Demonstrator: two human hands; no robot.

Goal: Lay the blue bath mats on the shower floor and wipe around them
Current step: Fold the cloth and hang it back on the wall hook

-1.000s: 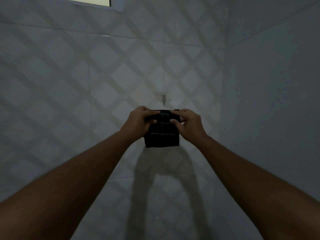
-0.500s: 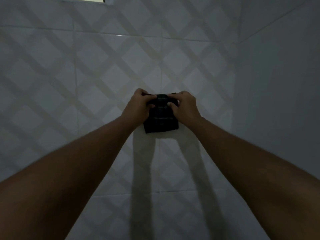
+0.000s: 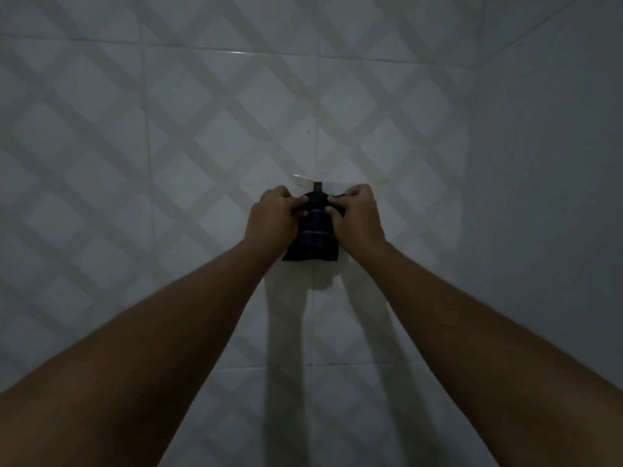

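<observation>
A small dark folded cloth [image 3: 315, 239] with faint lighter stripes hangs against the tiled wall, its top bunched at a small dark wall hook [image 3: 318, 186]. My left hand [image 3: 273, 219] grips the cloth's upper left edge. My right hand [image 3: 357, 219] grips its upper right edge. Both arms reach straight out in front of me. No blue bath mat and no shower floor are in view.
The wall [image 3: 168, 146] ahead is pale tile with a diagonal lattice pattern. A plain grey wall [image 3: 556, 197] meets it at a corner on the right. The room is dim, and my arms cast shadows below the cloth.
Both hands have carried the cloth closer to the wall and pressed its top onto the hook; the top is now bunched. The window edge at the top has left the view.
</observation>
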